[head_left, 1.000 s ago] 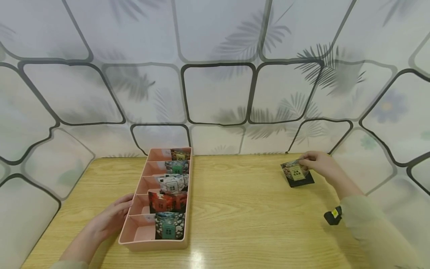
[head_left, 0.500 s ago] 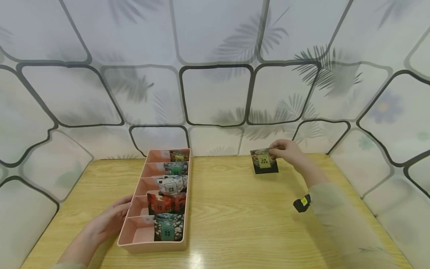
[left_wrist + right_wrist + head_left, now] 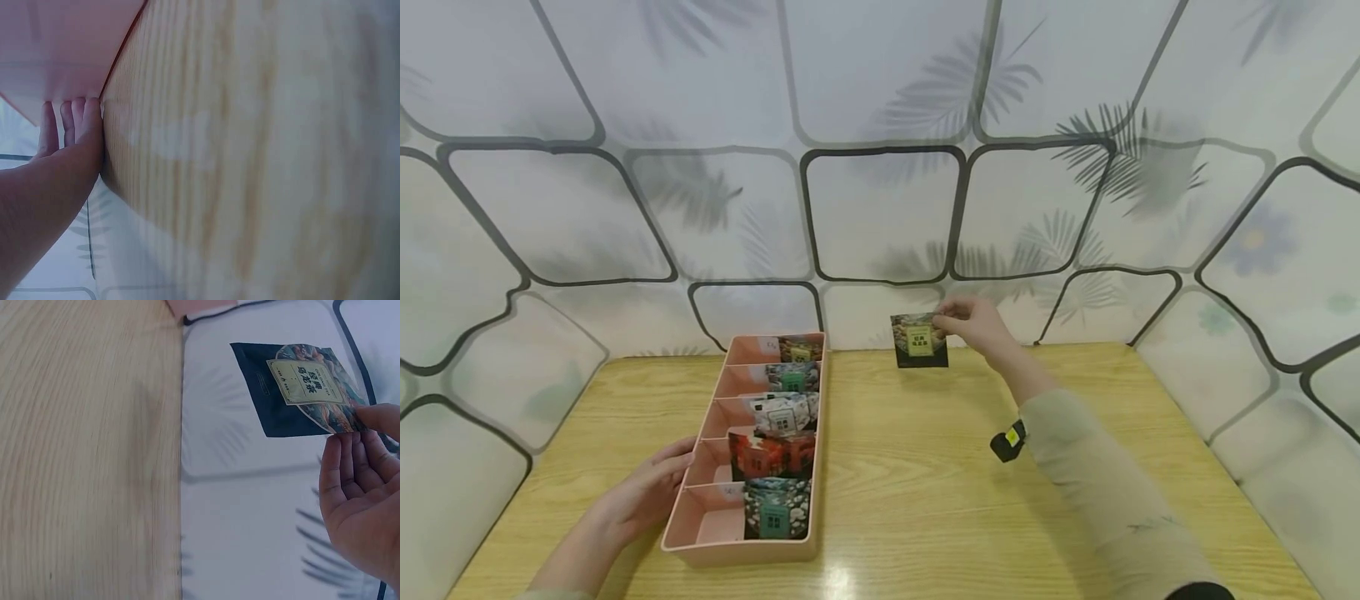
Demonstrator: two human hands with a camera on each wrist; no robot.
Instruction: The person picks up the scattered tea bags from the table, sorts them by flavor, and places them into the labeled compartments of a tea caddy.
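My right hand (image 3: pixel 973 325) pinches a dark tea sachet (image 3: pixel 919 342) by its upper right corner, thumb on one side and fingers on the other. The sachet hangs above the table's back part and has a yellow-green label; the right wrist view shows the same tea sachet (image 3: pixel 300 387) from close by. Left of it stands a pink divided box (image 3: pixel 741 550). My left hand (image 3: pixel 643 496) rests against the box's left side. In the left wrist view, straight fingers (image 3: pixel 94 119) touch the pink wall with their tips.
Within the box, each compartment holds sachets: brown-yellow (image 3: pixel 801 347) at the back, then teal (image 3: pixel 793 377), white (image 3: pixel 784 414), red (image 3: pixel 772 456) and dark green (image 3: pixel 777 510) at the front. A patterned curtain (image 3: pixel 883 212) borders the wooden table (image 3: pixel 910 500).
My right hand has carried the tea sachet leftward and slightly up, from the table's right side towards the box. The left hand and the box have stayed in place.
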